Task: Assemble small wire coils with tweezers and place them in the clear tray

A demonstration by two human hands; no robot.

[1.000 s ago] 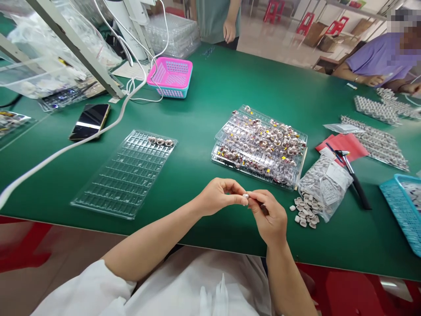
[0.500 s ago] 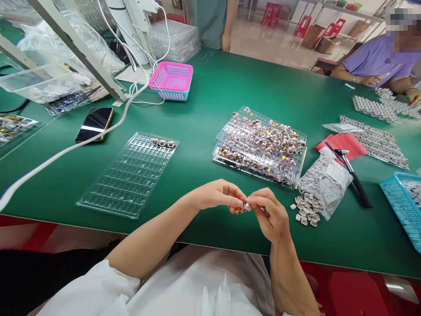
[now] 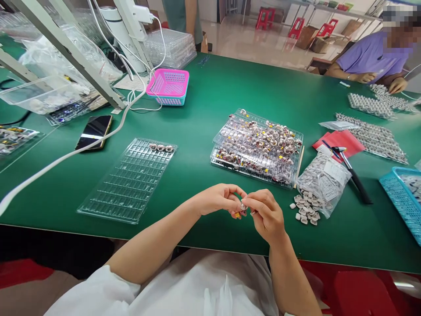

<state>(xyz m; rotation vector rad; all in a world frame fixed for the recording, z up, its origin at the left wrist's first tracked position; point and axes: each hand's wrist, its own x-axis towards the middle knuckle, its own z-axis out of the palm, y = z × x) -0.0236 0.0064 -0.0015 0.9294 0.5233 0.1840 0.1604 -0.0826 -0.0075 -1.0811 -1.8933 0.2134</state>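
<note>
Pinches small part with left hand and right hand, lower centre. Seems light, probably fragile; best held by edges.

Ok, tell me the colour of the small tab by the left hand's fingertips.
Yellow-orange; the tab shows best in the head view.

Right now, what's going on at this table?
A person in white holds a small part with the left-hand grip and right-hand grip close together. To the left, a clear tray bears three rounded parts near its far right corner; stacked trays ahead hold many more. On the right, loose pale pieces lie beside a bag of similar ones.
</note>
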